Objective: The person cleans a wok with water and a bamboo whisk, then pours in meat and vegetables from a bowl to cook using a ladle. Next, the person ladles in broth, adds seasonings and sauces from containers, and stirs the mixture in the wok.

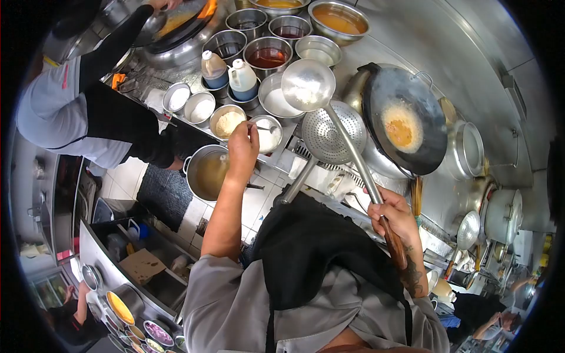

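Note:
My left hand is closed in a pinch on a small spoon, whose tip reaches into a metal bowl of white granules. Beside it stands a bowl of pale yellow powder. My right hand wraps round the wooden handle of a long ladle. The ladle's cup hangs over the seasoning bowls with some whitish stuff inside. Below it lies a perforated strainer, its handle pointing toward me. Right of the strainer, a steaming wok holds frothy orange-yellow liquid.
Two plastic jugs stand among several metal pots of dark and red liquid. A pot of brownish liquid sits by my left forearm. Another person in a black apron works at a wok on the left. Stacked pans are at right.

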